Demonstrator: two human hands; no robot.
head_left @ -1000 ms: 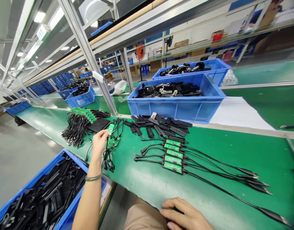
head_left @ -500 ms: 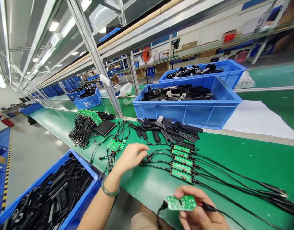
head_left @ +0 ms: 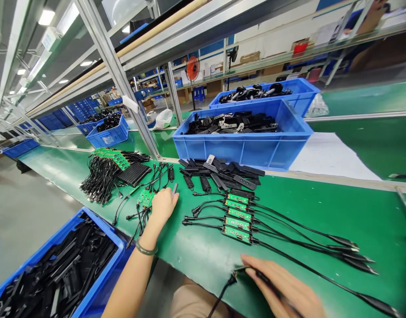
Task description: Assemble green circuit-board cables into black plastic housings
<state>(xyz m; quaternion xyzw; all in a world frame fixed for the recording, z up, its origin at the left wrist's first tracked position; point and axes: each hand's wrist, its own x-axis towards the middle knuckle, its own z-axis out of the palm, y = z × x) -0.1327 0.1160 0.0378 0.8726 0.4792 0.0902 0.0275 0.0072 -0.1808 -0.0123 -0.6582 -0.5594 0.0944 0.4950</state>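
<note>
My left hand (head_left: 162,206) rests curled on the green belt (head_left: 322,207), beside a loose cluster of small green circuit boards (head_left: 145,197) with black leads. A small dark casing piece (head_left: 174,189) sticks out from its fingers. My right hand (head_left: 286,292) lies low at the belt's near edge, on top of a cabled circuit board that it mostly hides. That board's black lead (head_left: 229,281) trails off the edge to the left. Between the hands, several cabled green boards (head_left: 237,216) lie in a neat row. Just behind the row is a pile of black casings (head_left: 222,172).
A blue bin of black parts (head_left: 242,148) stands behind the pile, with a second bin (head_left: 300,95) behind it. A bundle of cabled boards (head_left: 103,174) lies at the left. A blue bin of black strips (head_left: 57,269) sits below left. A white sheet (head_left: 328,157) lies at the right.
My left hand drew back left from the row and now has a dark casing piece in it. My right hand lowered its green board onto the belt and covers it.
</note>
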